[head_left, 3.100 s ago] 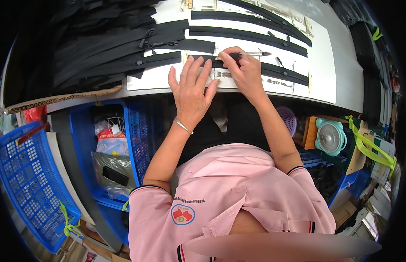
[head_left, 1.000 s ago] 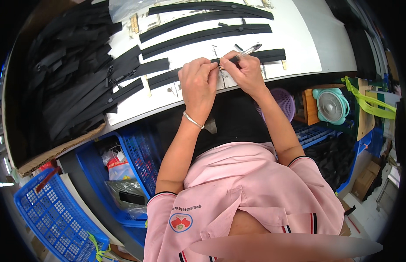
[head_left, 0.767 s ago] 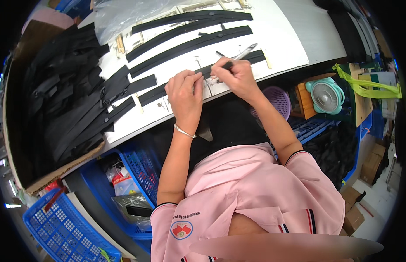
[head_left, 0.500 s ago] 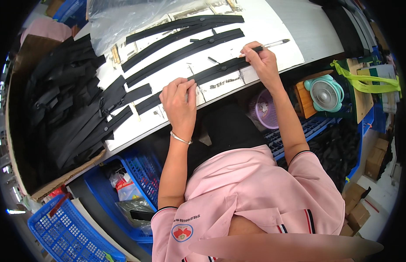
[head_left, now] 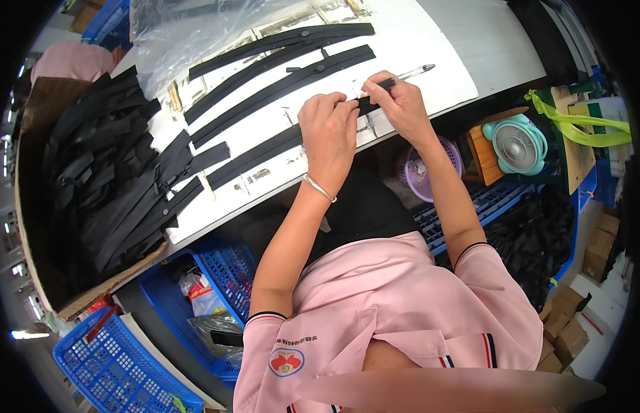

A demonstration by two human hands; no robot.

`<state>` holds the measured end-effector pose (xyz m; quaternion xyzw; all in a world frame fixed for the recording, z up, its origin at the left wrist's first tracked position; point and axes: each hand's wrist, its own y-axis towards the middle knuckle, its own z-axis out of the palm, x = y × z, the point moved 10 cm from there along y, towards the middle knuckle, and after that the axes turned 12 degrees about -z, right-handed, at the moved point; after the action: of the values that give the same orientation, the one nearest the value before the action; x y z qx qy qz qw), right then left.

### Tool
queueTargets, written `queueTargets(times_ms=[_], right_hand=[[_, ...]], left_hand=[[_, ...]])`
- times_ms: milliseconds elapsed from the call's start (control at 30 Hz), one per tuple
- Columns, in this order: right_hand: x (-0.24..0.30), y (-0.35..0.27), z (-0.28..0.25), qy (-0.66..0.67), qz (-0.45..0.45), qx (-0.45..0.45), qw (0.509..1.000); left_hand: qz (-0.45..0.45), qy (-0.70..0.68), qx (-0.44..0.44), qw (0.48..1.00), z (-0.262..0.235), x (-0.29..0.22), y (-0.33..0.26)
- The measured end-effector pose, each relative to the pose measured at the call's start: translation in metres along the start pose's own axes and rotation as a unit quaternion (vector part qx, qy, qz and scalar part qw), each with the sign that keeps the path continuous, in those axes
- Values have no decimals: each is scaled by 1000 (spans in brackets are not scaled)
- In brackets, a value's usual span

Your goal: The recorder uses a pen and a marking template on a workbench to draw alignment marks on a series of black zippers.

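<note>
My right hand (head_left: 404, 109) is closed round a slim pen (head_left: 417, 70), whose long clear end sticks out to the right past the knuckles. Its fingertips are close to the right end of the nearest black fabric strip (head_left: 265, 150). On that same strip rests my left hand (head_left: 328, 132), fingers bent and pressed together on the cloth, thumb side toward the right hand. The left hand covers part of the strip. Further back on the white board (head_left: 409, 41) lie several more black strips (head_left: 285, 95), some with a round dark button, and a small loose black piece (head_left: 293, 69).
At the left a cardboard box (head_left: 25, 206) holds a heap of black strips (head_left: 99, 151). Clear plastic sheeting (head_left: 189, 34) covers the board's back left. Below the table edge stand blue baskets (head_left: 127, 365), a purple basket (head_left: 440, 162) and a small teal fan (head_left: 516, 144).
My left hand has slid right along the nearest strip, close to the right hand. My right hand has shifted slightly left with the pen.
</note>
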<state>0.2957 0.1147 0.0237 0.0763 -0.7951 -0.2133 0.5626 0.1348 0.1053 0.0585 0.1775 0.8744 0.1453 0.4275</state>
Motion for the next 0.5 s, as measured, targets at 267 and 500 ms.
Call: queueTargets(times_ms=[267, 500], right_hand=[[6, 1, 2, -64, -28, 28, 997], [8, -2, -3, 18, 3, 34, 999]], left_hand=[[-1, 27, -11, 1000, 5, 2, -1], [-8, 21, -14, 1000, 3, 4, -1]])
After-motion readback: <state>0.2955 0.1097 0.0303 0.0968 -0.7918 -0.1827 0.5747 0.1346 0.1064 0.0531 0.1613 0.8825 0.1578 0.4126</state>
